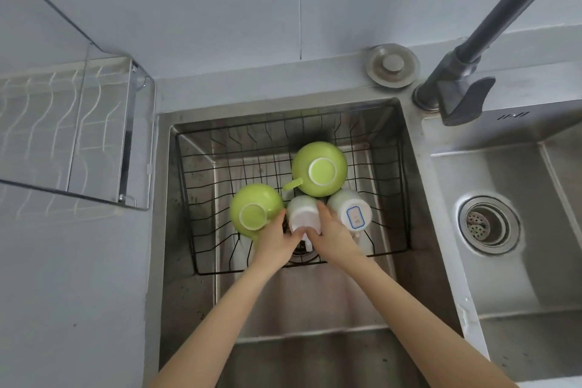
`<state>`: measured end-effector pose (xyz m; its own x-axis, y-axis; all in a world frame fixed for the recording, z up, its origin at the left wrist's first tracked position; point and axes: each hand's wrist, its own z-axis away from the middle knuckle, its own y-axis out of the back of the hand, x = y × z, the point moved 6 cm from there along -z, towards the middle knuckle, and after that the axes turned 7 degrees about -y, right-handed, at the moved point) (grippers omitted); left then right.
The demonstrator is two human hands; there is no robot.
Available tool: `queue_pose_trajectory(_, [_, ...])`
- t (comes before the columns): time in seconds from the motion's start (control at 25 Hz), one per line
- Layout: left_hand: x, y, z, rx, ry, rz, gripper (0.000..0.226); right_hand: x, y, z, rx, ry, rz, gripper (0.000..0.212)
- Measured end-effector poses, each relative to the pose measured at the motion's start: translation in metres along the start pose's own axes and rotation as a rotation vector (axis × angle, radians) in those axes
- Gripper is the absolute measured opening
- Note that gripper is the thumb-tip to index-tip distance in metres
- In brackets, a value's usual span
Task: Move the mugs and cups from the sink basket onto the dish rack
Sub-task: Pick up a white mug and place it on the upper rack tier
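Note:
A black wire sink basket [201, 198] sits in the left basin. Upside down inside it are two green mugs, one at the back [319, 168] and one at the front left [255, 211], plus two white cups. My left hand [277, 241] and my right hand [330, 235] wrap the middle white cup [304, 214] from either side. The other white cup [351, 211], with a blue-edged label on its base, stands just right of my right hand. The dish rack [72, 132], a wire rack with clear panels, stands on the counter at the left.
A dark faucet [463, 82] rises behind the divider between the two basins. A round metal sink plug [392, 66] lies on the back ledge. The right basin has a strainer drain [488, 224]. A tiled wall runs along the back.

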<state>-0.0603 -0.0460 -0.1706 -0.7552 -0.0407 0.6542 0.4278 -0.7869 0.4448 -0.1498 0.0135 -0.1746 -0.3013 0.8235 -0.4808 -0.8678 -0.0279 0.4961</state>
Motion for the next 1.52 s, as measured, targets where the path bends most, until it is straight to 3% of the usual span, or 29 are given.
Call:
queue_pose_trajectory(0.4, [-0.013,-0.009,-0.005,0.056,0.023,0.261,0.037,0.006,-0.001,0.0,0.077,-0.004,-0.156,0.056])
queue_pose_trajectory(0.64, [-0.006,-0.007,0.004,0.012,0.104,0.439,0.043,0.003,0.001,0.007,0.128,-0.035,-0.251,0.053])
queue_pose_trajectory(0.8, [0.002,-0.003,0.015,-0.104,0.034,0.493,0.05,0.004,0.01,0.016,0.16,-0.052,-0.329,0.048])
queue_pose_trajectory(0.92, [0.006,-0.001,0.022,-0.125,-0.043,0.455,0.062,0.005,0.015,0.025,0.165,-0.065,-0.354,0.047])
queue_pose_trajectory(1.24, [0.024,0.017,0.035,0.089,-0.326,0.069,0.067,-0.003,0.035,0.046,0.178,-0.084,-0.429,0.047])
queue_pose_trajectory(1.52, [0.041,0.029,0.058,0.027,-0.441,0.117,0.067,-0.013,0.067,0.078,0.099,0.085,-0.295,0.036])
